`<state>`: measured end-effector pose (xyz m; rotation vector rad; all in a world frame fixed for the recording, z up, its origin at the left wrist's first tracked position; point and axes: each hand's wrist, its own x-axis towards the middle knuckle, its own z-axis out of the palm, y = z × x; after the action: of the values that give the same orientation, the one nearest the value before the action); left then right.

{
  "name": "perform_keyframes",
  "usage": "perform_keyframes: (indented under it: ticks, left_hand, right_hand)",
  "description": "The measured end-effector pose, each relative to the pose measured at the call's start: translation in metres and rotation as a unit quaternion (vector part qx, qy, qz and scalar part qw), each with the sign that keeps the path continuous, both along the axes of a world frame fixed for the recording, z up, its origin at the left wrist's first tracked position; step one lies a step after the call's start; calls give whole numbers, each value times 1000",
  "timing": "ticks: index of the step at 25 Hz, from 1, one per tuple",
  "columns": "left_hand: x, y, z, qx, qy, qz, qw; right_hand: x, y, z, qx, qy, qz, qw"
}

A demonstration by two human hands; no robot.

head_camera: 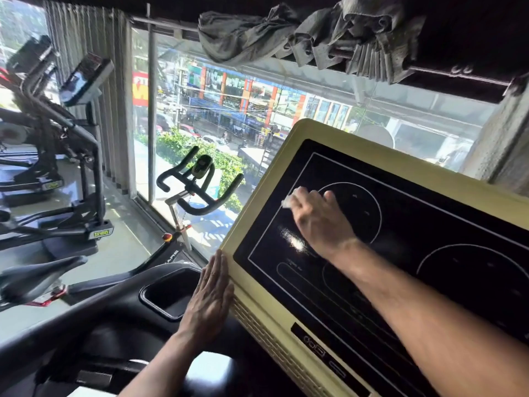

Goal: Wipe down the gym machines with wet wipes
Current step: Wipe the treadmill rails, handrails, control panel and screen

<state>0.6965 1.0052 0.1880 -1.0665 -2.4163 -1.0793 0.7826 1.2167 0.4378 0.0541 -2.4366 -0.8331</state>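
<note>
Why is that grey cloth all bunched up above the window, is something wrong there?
That does look odd. The grey curtain is crumpled and knotted over its rod above the window instead of hanging straight. On the console screen, the shiny streak by the right hand and wipe looks like wet smear, not damage.

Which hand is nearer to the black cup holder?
Left. The left hand lies flat on the console's side, right beside the cup holder; the right hand wipes the screen farther away.
</note>
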Motion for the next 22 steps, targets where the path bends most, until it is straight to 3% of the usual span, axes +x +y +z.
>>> perform_keyframes:
  ticks: [3,7,9,11,13,16,18,22]
  left_hand:
    - [9,4,-1,23,4,21,999]
    - [26,14,7,27,-16,36,999]
    - [35,17,9,22,-21,31,999]
    - [46,21,10,18,-26,30,999]
    - [59,26,10,6,-31,34,999]
    - [80,33,10,1,-39,38,999]
    - [94,33,15,-2,-71,45,997]
    - [109,31,20,-27,-85,35,995]
  right_hand:
    - [17,-13,-29,-14,14,27,999]
    - [64,-51,-123,12,-153,98,983]
    - [71,-39,-112,30,-185,92,978]
    - [68,-12,-69,56,-114,56,990]
    - [70,21,-17,21,-5,-11,1000]
    - [81,34,-6,-12,73,-33,997]
    - [95,11,-49,-9,21,16,1000]
    - [131,-19,-125,21,-177,102,979]
